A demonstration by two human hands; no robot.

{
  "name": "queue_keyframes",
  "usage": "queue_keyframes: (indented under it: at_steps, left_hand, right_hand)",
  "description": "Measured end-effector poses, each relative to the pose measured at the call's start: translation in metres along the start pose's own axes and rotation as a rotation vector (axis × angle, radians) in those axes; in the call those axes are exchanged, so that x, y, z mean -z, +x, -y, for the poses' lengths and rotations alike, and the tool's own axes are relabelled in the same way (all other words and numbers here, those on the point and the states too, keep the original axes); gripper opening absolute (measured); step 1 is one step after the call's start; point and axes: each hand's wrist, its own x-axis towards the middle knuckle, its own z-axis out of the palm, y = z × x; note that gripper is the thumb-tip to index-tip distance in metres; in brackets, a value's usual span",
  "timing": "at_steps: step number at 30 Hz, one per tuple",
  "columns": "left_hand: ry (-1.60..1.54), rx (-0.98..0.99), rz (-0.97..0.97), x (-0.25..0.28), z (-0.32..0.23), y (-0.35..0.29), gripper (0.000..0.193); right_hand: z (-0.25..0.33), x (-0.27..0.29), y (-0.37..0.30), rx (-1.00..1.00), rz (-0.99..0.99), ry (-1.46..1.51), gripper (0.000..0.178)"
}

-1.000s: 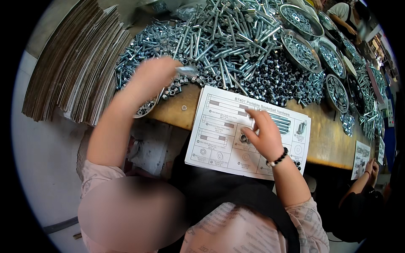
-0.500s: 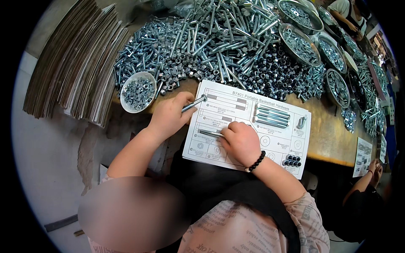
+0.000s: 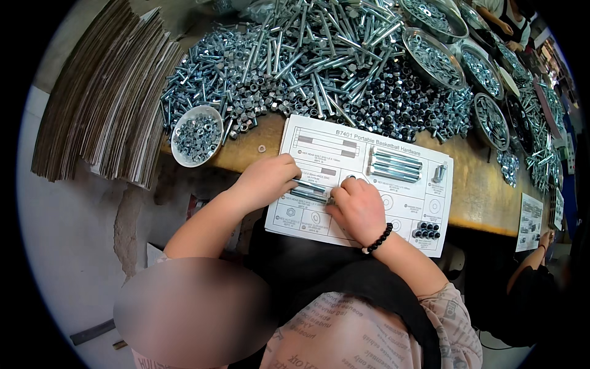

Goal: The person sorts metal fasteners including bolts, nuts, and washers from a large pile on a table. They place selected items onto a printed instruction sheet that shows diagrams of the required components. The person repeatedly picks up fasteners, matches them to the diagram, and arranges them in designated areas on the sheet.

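Observation:
A printed sheet (image 3: 326, 147) with outline drawings of hardware lies on a stack of paper in front of me. My left hand (image 3: 265, 182) is closed with its fingertips on the left end of some long hex bolts (image 3: 309, 192) lying side by side on the sheet. At their other end, my right hand (image 3: 361, 210) pinches with curled fingers; it partly hides the bolt heads. To the right rest several long silver bolts (image 3: 395, 165) in a row, a small short bolt (image 3: 439, 173) and a cluster of black-centred lock nuts (image 3: 428, 230).
Behind the sheet rises a heap of loose bolts (image 3: 307, 55) and nuts. A white bowl of nuts (image 3: 196, 135) stands at the left, near a lone nut (image 3: 262, 148). Metal bowls of washers (image 3: 433, 58) line the right. Flattened cardboard (image 3: 104, 92) is stacked left. A co-worker's arm (image 3: 528, 264) shows at right.
My left hand has come down and right, bringing its bolt from above the sheet's left edge to beside the one at my right hand. My right hand has shifted slightly right.

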Motion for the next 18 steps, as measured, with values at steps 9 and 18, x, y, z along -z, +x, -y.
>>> queue_keyframes:
  at_steps: [9,18]
  left_hand:
    - [-0.092,-0.090,-0.060,-0.009,0.000,-0.014,0.030]
    - [0.056,0.216,-0.519,0.062,0.054,-0.041,0.018]
  right_hand:
    - [0.003,0.001,0.011,0.018,-0.007,-0.002,0.023]
    - [-0.006,0.033,0.005,-0.011,-0.052,0.122,0.033]
